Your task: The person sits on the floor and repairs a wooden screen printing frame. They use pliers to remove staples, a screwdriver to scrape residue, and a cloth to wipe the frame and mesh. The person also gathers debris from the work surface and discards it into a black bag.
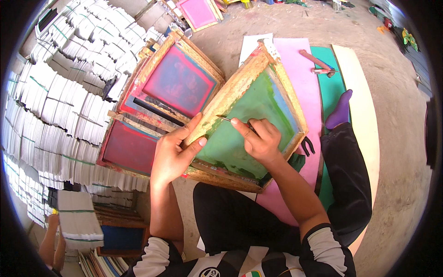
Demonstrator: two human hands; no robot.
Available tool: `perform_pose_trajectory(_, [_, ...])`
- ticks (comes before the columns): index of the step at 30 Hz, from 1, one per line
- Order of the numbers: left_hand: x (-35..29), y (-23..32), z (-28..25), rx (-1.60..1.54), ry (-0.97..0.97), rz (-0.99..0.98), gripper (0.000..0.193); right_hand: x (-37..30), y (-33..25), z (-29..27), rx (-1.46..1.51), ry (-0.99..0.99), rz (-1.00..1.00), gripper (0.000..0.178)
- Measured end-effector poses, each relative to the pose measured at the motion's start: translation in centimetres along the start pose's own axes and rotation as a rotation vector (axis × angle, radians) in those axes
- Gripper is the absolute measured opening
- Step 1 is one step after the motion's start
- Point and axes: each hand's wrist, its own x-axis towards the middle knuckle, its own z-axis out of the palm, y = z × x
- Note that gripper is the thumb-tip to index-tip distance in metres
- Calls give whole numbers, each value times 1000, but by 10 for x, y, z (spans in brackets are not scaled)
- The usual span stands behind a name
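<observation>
A wooden screen-printing frame [216, 102] with green-stained mesh [258, 104] tilts across my lap. My left hand [173, 154] grips its left rail, thumb on the near face and fingers along the wood. In my right hand [263, 141], closed over the mesh, is a slim knife-like tool [223, 117]. Its thin tip points left, close to the inner edge of the left rail; whether it touches cannot be made out. Dark handles, seemingly of pliers [308, 147], lie just right of the frame.
More screen frames, one with pink-and-blue mesh [180, 83], lean at left before tall paper stacks [60, 97]. A hammer [310, 58] and screwdriver [322, 71] lie on the green sheet [328, 94]. At lower left, another person's arms [50, 240] are beside a paper bundle [79, 214].
</observation>
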Motion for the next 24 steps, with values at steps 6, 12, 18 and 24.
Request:
perform_pose_trajectory(6, [1, 8, -3, -70, -64, -45, 54, -3, -11, 1, 235, -22, 226, 51])
perform_pose_trajectory(12, [-2, 11, -2, -85, -46, -27, 54, -6, -15, -9, 501, -127, 437, 37])
perform_pose_trajectory(18, [-4, 11, -3, -74, -38, -37, 53, -6, -20, -10, 573, -142, 477, 36])
perform_pose_trajectory(24, [-4, 11, -3, -86, -40, -15, 54, -10, -21, -11, 584, -178, 494, 37])
